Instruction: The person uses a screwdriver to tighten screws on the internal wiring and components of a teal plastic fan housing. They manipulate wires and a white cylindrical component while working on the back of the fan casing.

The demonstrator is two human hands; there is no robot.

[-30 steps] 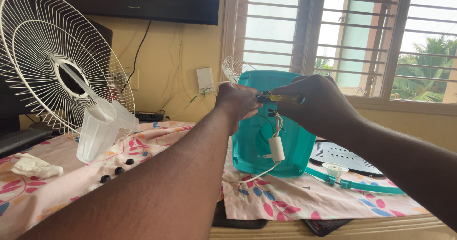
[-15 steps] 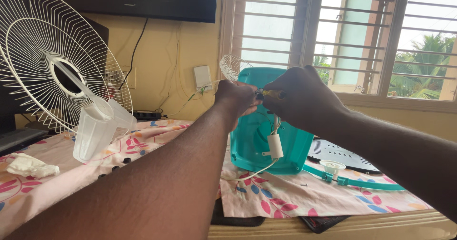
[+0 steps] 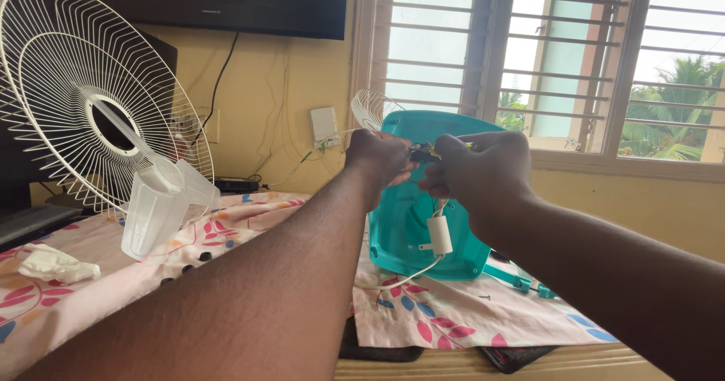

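My left hand point(image 3: 381, 159) and my right hand point(image 3: 483, 168) are raised together in front of a teal plastic fan housing point(image 3: 411, 222) that stands upright on the cloth. Both pinch a small bundle of wires point(image 3: 424, 153) with black and yellow ends between their fingertips. From the wires a white cylindrical capacitor point(image 3: 439, 234) hangs down on a white lead, which trails to the cloth. The fingertips hide where the wires join.
A white wire fan guard point(image 3: 68, 94) stands at the left with a translucent fan blade point(image 3: 155, 207) leaning on it. A floral cloth point(image 3: 453, 317) covers the table. Crumpled tissue point(image 3: 53, 264) lies far left. A window with bars point(image 3: 559, 56) is behind.
Both hands have drifted slightly right and stayed joined on the wires. The view has shifted a little; the capacitor still dangles below.
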